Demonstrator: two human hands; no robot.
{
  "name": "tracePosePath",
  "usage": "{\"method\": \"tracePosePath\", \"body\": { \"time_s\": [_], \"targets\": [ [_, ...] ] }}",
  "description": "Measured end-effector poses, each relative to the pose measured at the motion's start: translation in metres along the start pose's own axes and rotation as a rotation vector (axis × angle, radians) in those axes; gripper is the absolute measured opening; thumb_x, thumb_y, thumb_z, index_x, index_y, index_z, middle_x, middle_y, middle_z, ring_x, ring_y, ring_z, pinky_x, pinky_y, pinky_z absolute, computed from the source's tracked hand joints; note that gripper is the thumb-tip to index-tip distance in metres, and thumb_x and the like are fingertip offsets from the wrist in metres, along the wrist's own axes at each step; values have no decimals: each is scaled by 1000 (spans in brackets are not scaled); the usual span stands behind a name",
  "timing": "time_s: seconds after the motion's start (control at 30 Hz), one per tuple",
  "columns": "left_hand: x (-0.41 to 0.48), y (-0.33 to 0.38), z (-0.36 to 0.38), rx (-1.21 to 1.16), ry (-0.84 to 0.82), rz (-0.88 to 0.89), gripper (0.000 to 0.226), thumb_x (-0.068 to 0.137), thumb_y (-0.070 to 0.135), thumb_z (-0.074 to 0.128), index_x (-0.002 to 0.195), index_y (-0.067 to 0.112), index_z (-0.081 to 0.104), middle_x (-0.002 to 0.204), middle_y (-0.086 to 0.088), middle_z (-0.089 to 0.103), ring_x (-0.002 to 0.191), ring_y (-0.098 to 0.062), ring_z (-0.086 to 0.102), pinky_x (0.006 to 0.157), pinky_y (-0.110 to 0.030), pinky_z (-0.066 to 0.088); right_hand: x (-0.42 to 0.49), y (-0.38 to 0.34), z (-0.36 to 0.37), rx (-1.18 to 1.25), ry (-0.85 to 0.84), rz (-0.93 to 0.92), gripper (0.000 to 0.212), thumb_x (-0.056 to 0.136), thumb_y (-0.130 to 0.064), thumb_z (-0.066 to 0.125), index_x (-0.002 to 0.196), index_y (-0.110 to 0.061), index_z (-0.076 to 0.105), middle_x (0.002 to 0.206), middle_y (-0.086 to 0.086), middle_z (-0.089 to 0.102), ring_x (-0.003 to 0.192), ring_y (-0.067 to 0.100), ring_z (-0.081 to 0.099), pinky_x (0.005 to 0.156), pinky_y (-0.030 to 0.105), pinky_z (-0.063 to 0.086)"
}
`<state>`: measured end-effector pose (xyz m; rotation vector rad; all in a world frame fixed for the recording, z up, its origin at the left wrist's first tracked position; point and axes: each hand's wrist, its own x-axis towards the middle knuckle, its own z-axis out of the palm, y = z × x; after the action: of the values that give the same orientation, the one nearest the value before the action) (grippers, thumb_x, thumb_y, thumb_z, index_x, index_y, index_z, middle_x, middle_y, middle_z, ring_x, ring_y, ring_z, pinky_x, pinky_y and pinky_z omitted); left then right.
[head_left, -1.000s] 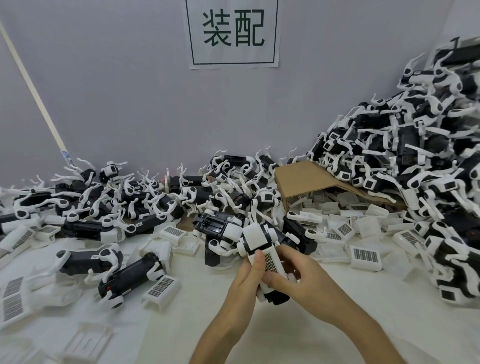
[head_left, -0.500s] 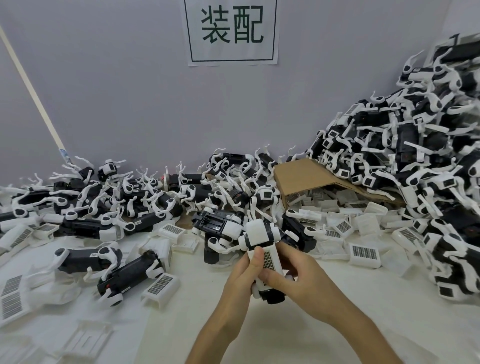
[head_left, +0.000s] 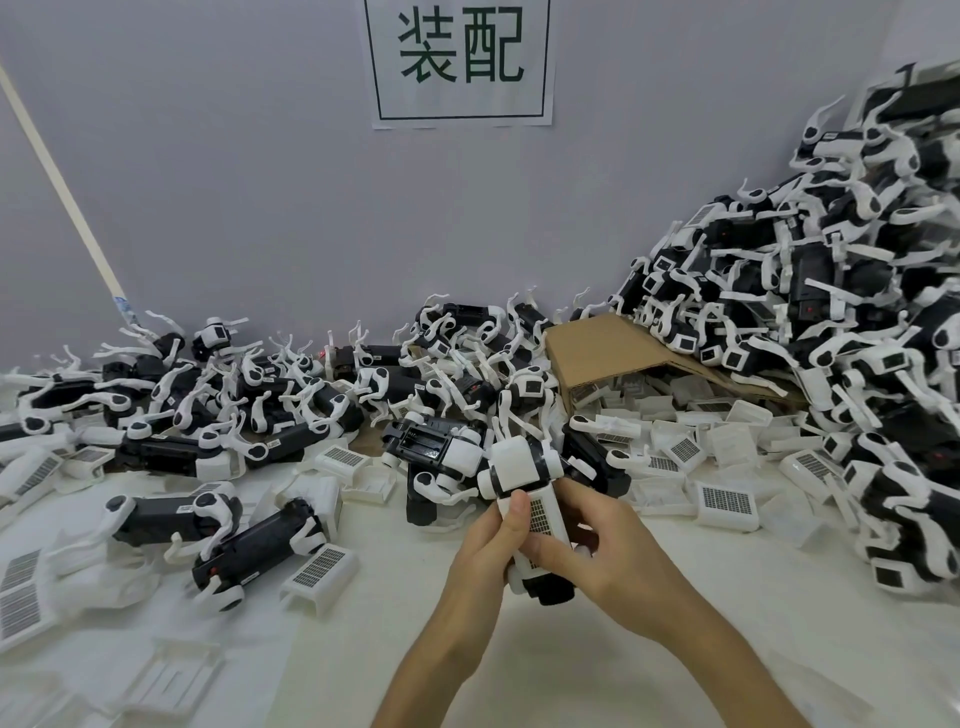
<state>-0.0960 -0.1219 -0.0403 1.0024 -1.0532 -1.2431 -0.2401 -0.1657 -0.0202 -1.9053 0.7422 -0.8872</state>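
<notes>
The white-covered counter (head_left: 779, 613) carries a tall heap of black-and-white plastic units (head_left: 831, 312) on the right. A brown cardboard sheet (head_left: 608, 353) leans out from under the heap, with loose white grilled covers (head_left: 724, 501) scattered just beside it. At centre front, held just above the counter, is one black-and-white plastic unit (head_left: 522, 462), its white blocky head pointing away from the person. The left hand (head_left: 488, 556) grips its body, thumb laid on the top face. The right hand (head_left: 602, 551) has curled fingers (head_left: 550, 551) pinching the white grilled plastic cover (head_left: 543, 519) against that body. The cover looks to be going on but not fully seated. Uneven pressure from one side could jam it crooked or snap a clip. The unit's far end is unsupported, so a hard push could twist it out of the left hand's grip and into the units lying near it.
</notes>
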Motion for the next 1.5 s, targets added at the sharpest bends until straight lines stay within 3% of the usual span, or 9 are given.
{"method": "tracePosePath", "body": {
  "time_s": [0.2,0.43,0.67,0.83,1.0,1.13,1.33,1.43,1.5],
  "targets": [
    [-3,4,1,116,-39,23,22,86,49,62,100,36,74,94,0,78,82,-9,74,63,-16,53,0,6,4,72,-82,69,37,81,-28,78,113,-37,61,101,-5,74,89,19,74,75,33,61],
    [-4,4,-1,168,-72,93,29,85,33,67,105,13,66,84,2,76,74,-4,70,60,-13,49,1,8,5,44,-20,24,39,75,-13,76,106,-31,62,94,0,74,79,23,73,66,40,62],
    [-4,5,2,153,-23,114,27,83,33,67,100,13,67,80,3,75,69,-3,68,57,-13,47,1,8,10,-29,45,-49,36,77,-8,70,106,-25,60,86,-1,74,72,22,73,59,36,61],
    [-4,5,2,140,8,59,41,76,51,71,102,20,70,83,1,76,71,-5,68,56,-16,48,2,10,14,22,3,11,33,81,-14,72,108,-30,62,94,-2,75,83,20,75,72,42,63],
    [-4,6,1,-8,98,17,49,69,64,72,102,28,75,95,-9,76,89,-24,74,67,-27,57,2,5,11,-18,-28,-100,18,96,-33,63,114,-36,62,81,-25,64,73,-3,59,69,12,46],
    [-3,9,2,-34,117,9,37,75,56,73,101,30,76,95,-11,77,90,-28,75,69,-28,58,2,0,11,-83,-20,-166,21,101,-14,57,102,-35,56,74,-38,58,70,-14,56,66,1,41],
    [-2,7,5,-22,154,6,40,76,54,71,102,24,76,95,-12,76,90,-26,74,67,-28,57,1,-2,6,-104,-27,-163,12,100,-27,61,104,-38,62,76,-29,63,71,-8,58,66,7,43],
    [-2,2,6,-55,151,-34,40,79,59,73,105,29,77,98,-7,77,91,-20,75,69,-31,59,1,4,6,-190,30,-127,21,94,-51,59,99,-32,67,73,-4,63,64,5,54,63,34,49],
    [-1,1,5,-48,133,-55,45,81,63,70,108,27,76,103,-8,77,96,-22,74,79,-39,59,1,6,3,-250,75,-130,29,93,-59,52,91,-34,67,73,-7,65,67,10,58,66,37,49]
  ]
}}
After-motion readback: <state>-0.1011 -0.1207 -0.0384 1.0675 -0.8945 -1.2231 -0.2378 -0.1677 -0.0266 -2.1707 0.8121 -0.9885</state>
